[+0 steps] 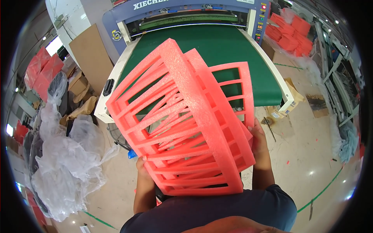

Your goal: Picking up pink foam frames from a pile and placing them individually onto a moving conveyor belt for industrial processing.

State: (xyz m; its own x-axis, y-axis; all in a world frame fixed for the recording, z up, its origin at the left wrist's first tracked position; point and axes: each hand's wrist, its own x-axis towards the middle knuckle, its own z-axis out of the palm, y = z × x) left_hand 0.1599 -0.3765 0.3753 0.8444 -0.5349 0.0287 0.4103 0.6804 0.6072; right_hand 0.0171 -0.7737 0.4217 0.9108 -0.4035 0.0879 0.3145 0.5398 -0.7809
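A stack of pink foam frames [186,120] with long slotted openings fills the middle of the view, fanned apart and tilted up toward me. My left hand [141,167] grips the stack's lower left edge, mostly hidden behind the foam. My right hand [259,139] clasps its right edge, fingers pressed against the side. The stack is held in front of the green conveyor belt [217,46] of a blue and white machine [116,23].
Crumpled clear plastic bags [66,155] pile up on the left by cardboard sheets [91,54]. More pink foam pieces [289,33] are heaped at the back right. Metal racks [338,77] line the right side. Green tape lines [322,190] mark the floor.
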